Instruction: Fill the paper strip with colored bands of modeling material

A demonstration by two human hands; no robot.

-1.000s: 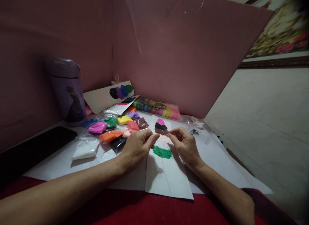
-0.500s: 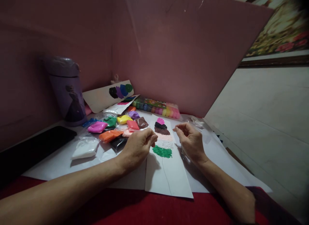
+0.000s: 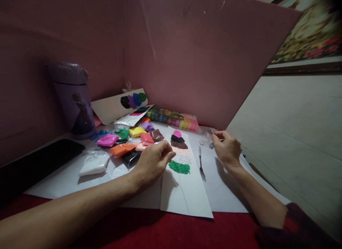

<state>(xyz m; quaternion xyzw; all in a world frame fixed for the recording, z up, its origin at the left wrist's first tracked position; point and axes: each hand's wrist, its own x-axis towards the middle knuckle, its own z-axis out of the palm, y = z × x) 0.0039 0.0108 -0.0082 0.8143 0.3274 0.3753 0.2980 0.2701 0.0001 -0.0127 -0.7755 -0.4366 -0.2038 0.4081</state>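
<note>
A long white card [image 3: 187, 195] lies lengthwise before me, with textured patches of pink, black, brown, peach, white and green [image 3: 179, 167] down its upper part. Over the card's left edge is my left hand [image 3: 155, 159], its thumb and fingers pinched; anything between them is too small to make out. My right hand [image 3: 226, 147] is at the right, fingers closed at the edge of a crumpled clear plastic wrapper [image 3: 208, 139]. Between the card and my right hand lies a small fork [image 3: 201, 163], tines toward me.
Left of the card lie packets of coloured clay [image 3: 122, 150]. Behind are a clear pack of clay [image 3: 173, 120] and painted cards [image 3: 112, 108]. A purple tumbler [image 3: 73, 102] and a black flat object [image 3: 42, 163] stand or lie at the left. Pink panels rise behind.
My right hand has moved right, away from the card to the plastic wrapper, and the fork now shows fully. My left hand has barely moved.
</note>
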